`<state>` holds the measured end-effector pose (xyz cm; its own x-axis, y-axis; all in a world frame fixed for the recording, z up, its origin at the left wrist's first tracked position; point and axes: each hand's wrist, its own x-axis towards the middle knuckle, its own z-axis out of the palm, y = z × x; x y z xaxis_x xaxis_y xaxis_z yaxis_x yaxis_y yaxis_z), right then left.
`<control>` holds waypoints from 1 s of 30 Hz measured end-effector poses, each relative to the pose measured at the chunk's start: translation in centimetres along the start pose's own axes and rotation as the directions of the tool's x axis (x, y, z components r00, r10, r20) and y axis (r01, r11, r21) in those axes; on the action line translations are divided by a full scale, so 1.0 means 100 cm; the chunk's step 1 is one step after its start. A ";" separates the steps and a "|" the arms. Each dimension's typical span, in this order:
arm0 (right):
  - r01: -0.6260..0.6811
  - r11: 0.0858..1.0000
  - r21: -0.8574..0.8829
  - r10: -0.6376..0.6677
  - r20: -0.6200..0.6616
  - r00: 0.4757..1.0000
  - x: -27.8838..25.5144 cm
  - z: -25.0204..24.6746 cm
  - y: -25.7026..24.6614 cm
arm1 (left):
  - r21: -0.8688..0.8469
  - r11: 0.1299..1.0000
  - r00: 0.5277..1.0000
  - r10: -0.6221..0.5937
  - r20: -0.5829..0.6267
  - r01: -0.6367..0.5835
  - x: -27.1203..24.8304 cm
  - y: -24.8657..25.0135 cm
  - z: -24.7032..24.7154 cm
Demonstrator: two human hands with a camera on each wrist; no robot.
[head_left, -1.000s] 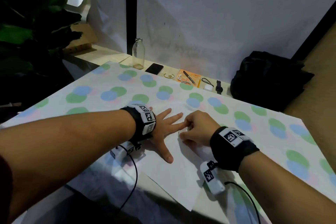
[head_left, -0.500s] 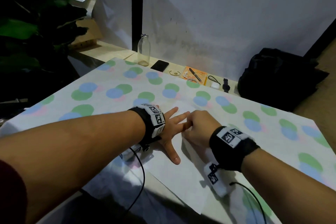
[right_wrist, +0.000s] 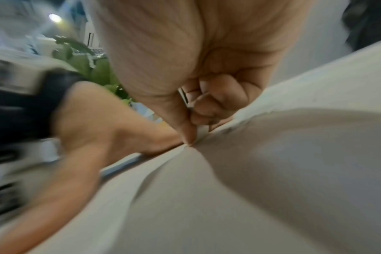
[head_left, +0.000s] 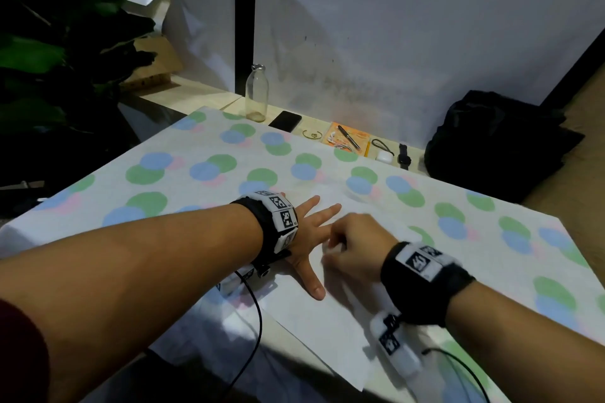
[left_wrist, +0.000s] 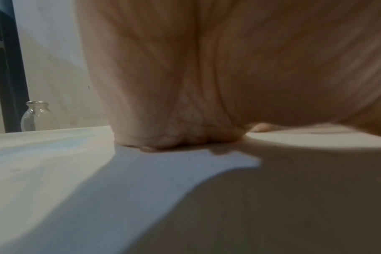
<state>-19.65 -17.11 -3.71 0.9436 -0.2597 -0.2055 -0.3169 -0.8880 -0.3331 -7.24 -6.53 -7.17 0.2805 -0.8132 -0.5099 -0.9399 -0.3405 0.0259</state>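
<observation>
A white paper sheet [head_left: 327, 330] lies on the dotted tablecloth [head_left: 203, 170] near the table's front edge. My left hand [head_left: 307, 232] lies flat on the sheet with fingers spread, pressing it down; in the left wrist view the palm [left_wrist: 185, 86] rests on the paper [left_wrist: 141, 171]. My right hand [head_left: 353, 249] sits just right of the left fingers, curled. In the right wrist view its thumb and curled fingers [right_wrist: 191, 123] pinch a raised fold of the paper [right_wrist: 272, 171], beside the left hand [right_wrist: 111, 130].
Along the far wall stand a glass bottle [head_left: 256, 93], a black phone [head_left: 284, 121], an orange booklet with a pen [head_left: 347, 139], a white earbud case [head_left: 383, 157] and a watch [head_left: 404, 157]. A black bag [head_left: 501, 144] sits at right, a plant [head_left: 59, 42] at left.
My right hand has slid a little toward me along the paper beside the left fingers and is blurred by motion. The left hand stays flat in place.
</observation>
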 end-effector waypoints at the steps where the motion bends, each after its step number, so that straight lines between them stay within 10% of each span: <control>1: -0.046 0.999 -0.006 0.045 -0.062 0.997 0.010 -0.006 0.005 | -0.005 1.000 1.000 0.002 -0.009 -0.002 -0.001 0.001 -0.001; 8: 0.108 0.994 0.008 -0.108 0.083 0.991 -0.016 0.012 -0.002 | -0.026 1.000 1.000 0.007 -0.016 -0.008 0.002 -0.003 0.001; 13: -0.038 0.999 -0.008 0.037 -0.117 0.992 0.008 -0.002 0.016 | 0.002 1.000 1.000 -0.001 0.002 0.001 0.000 -0.001 -0.001; 17: 0.122 0.992 0.003 -0.122 0.068 0.990 -0.020 0.009 0.001 | -0.027 1.000 1.000 -0.001 -0.003 0.001 0.000 -0.003 -0.001; 21: -0.022 1.000 -0.016 0.020 -0.105 0.994 -0.002 -0.003 0.014 | -0.003 1.000 1.000 -0.005 0.013 0.005 -0.001 0.000 -0.004; 26: 0.094 0.996 -0.002 -0.093 0.076 0.993 -0.021 0.008 0.001 | -0.005 1.000 1.000 -0.004 -0.005 0.004 -0.001 -0.002 -0.003; 30: -0.056 0.997 -0.053 0.052 -0.073 0.996 0.005 -0.001 0.017 | -0.008 1.000 1.000 -0.002 -0.006 0.002 0.000 -0.001 -0.004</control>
<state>-19.70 -18.84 -4.28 0.9304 -0.3321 -0.1552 -0.3634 -0.8911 -0.2718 -7.08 -6.66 -6.86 0.2835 -0.8151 -0.5051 -0.9377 -0.3459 0.0319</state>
